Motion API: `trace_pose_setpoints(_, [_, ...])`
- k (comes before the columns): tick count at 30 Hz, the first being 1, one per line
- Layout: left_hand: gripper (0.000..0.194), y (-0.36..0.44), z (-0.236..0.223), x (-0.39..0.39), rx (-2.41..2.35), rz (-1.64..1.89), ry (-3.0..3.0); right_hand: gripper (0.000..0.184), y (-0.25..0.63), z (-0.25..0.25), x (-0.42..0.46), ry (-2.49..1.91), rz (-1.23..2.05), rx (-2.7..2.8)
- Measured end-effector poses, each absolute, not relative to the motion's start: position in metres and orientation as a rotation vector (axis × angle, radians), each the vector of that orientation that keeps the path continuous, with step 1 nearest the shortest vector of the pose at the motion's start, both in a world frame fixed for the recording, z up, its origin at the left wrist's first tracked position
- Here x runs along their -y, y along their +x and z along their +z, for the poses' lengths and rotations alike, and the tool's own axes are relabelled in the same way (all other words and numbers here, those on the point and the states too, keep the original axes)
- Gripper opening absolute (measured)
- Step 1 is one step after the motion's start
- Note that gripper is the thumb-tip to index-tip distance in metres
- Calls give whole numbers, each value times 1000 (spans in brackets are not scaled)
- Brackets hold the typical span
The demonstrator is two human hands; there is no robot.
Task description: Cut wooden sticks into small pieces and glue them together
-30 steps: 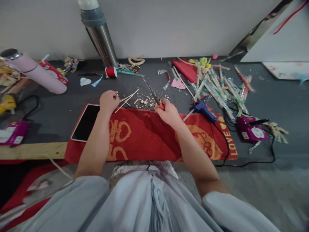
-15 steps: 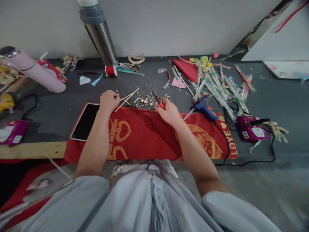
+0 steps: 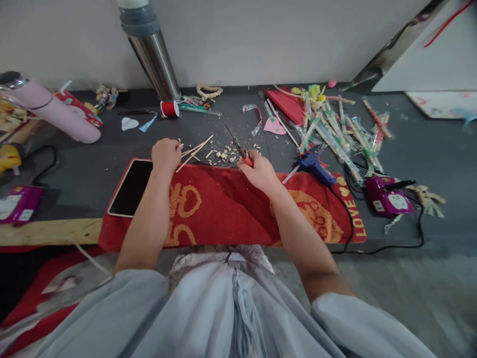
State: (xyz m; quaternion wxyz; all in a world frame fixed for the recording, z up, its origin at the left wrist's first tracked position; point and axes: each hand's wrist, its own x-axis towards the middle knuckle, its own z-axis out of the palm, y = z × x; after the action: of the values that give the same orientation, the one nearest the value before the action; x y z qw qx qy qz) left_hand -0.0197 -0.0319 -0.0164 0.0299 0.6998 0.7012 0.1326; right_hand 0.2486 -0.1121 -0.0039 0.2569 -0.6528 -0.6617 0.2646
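Observation:
My right hand (image 3: 259,170) is wrapped round the orange-red handle of a pair of scissors (image 3: 238,145), whose dark blades point up and to the left over the table. Fingers pinched, my left hand (image 3: 166,155) has a pale bit of wooden stick (image 3: 181,145) at its fingertips; most of that piece is hidden. Just right of this hand lie several thin wooden sticks (image 3: 201,145), crossing one another. Small cut stick pieces (image 3: 225,154) are scattered between the two hands. Below both forearms a red towel (image 3: 227,209) with orange figures covers the table's front edge.
A phone or tablet (image 3: 131,191) lies by my left forearm. Right of my right hand are a blue glue gun (image 3: 315,166) with a black cord and wrapped sticks (image 3: 337,132). A steel flask (image 3: 156,59), red thread spool (image 3: 170,109) and pink bottle (image 3: 63,112) stand or lie behind.
My left hand has turned slightly, and a pale stick end now shows at its fingertips. The right hand and the scissors have hardly moved.

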Motion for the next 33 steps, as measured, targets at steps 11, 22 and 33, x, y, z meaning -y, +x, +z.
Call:
trace_pose_setpoints(11, [33, -18, -16, 29, -2181, 421, 2132, 19, 248, -3, 112, -1777, 724, 1798])
trace_pose_setpoints(22, [25, 29, -15, 52, -1668, 970, 1918, 22, 249, -4, 112, -1759, 719, 1787])
trace_pose_setpoints(33, [39, 42, -10, 57, -1285, 1123, 1376, 20, 248, 4, 119, -1692, 700, 1847])
